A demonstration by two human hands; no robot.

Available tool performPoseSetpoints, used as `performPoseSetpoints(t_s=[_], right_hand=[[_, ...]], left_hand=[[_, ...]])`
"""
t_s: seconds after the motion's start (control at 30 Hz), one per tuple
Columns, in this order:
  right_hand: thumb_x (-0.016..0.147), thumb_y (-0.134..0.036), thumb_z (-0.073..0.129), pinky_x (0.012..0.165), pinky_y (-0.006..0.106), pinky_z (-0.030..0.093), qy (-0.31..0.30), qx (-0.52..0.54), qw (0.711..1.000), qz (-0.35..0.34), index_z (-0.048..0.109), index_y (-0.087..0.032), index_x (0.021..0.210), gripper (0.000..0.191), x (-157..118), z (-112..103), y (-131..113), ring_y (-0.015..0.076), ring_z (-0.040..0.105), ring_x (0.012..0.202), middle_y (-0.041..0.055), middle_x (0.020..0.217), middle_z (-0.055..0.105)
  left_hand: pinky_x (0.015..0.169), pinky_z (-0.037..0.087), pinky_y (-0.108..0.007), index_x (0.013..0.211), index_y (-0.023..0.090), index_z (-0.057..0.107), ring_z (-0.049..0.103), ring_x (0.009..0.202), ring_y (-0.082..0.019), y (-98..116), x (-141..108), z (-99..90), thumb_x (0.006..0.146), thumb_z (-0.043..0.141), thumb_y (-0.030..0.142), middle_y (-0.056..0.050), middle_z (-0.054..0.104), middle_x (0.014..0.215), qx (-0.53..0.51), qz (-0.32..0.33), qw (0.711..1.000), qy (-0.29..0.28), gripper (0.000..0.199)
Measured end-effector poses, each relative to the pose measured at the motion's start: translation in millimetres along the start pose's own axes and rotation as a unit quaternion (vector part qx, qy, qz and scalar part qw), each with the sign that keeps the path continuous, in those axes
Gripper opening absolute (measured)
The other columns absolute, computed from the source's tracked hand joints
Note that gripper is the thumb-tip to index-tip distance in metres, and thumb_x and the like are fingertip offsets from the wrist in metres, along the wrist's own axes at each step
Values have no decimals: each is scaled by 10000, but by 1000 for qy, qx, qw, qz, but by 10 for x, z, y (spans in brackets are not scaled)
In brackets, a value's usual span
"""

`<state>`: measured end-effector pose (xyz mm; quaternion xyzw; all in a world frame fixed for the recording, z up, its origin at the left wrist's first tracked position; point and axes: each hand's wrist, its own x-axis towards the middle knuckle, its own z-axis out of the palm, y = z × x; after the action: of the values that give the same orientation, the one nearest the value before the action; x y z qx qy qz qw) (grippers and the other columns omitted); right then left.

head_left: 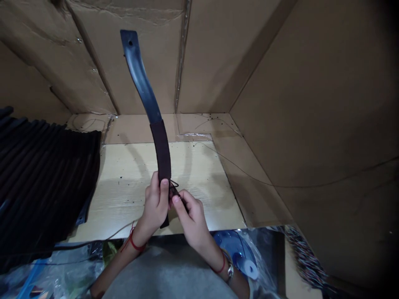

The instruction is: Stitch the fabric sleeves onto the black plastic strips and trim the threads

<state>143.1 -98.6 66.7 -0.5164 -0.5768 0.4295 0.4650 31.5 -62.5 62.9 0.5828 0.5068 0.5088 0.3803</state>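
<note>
A long curved dark blue metal strip rises from my hands, with a small hole near its top end. Its lower part is a wrapped section of dark brown cord. My left hand grips this wrapped part near its lower end. My right hand pinches a thin dark thread against the wrapping, just beside my left hand. The fingers partly hide the strip's lower end, which pokes out below my left hand.
A pale wood-grain board lies beneath my hands, inside walls of brown cardboard. Black pleated material lies to the left. Thin wire trails across the surfaces. Plastic-wrapped items and a multicoloured cord bundle sit near me.
</note>
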Motion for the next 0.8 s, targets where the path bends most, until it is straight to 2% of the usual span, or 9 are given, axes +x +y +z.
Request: performPoseSetpoints(t_s=[0.2, 0.4, 0.57, 0.8], right_hand=[[958, -328, 482, 560, 223, 386, 20, -2, 1000, -1, 490, -194, 772, 230, 14, 26, 1, 128, 536, 594, -17, 647, 564], [951, -294, 481, 529, 227, 327, 65, -72, 994, -47, 446, -196, 734, 241, 4, 50, 41, 109, 446, 546, -35, 616, 469], [944, -268, 483, 518, 233, 300, 94, -119, 985, -81, 452, -193, 736, 222, -11, 59, 52, 101, 400, 514, -39, 597, 442], [940, -270, 479, 515, 240, 296, 93, -105, 987, -78, 451, -196, 703, 249, -21, 61, 34, 105, 395, 512, -39, 575, 429]], left_hand=[[434, 321, -184, 875, 220, 465, 443, 428, -82, 23, -34, 3, 971, 373, 406, 66, 479, 530, -7, -14, 1000, -15, 228], [478, 332, -203, 908, 217, 471, 462, 489, -95, 28, -65, 28, 971, 367, 392, 49, 495, 585, -4, -18, 1000, -9, 214], [470, 309, -207, 869, 216, 454, 429, 468, -92, 32, -78, 49, 970, 369, 371, 60, 456, 551, 13, -5, 1000, 0, 204], [460, 301, -215, 911, 214, 467, 442, 457, -103, 34, -99, 48, 965, 376, 376, 59, 465, 537, 16, -1, 1000, 12, 193]])
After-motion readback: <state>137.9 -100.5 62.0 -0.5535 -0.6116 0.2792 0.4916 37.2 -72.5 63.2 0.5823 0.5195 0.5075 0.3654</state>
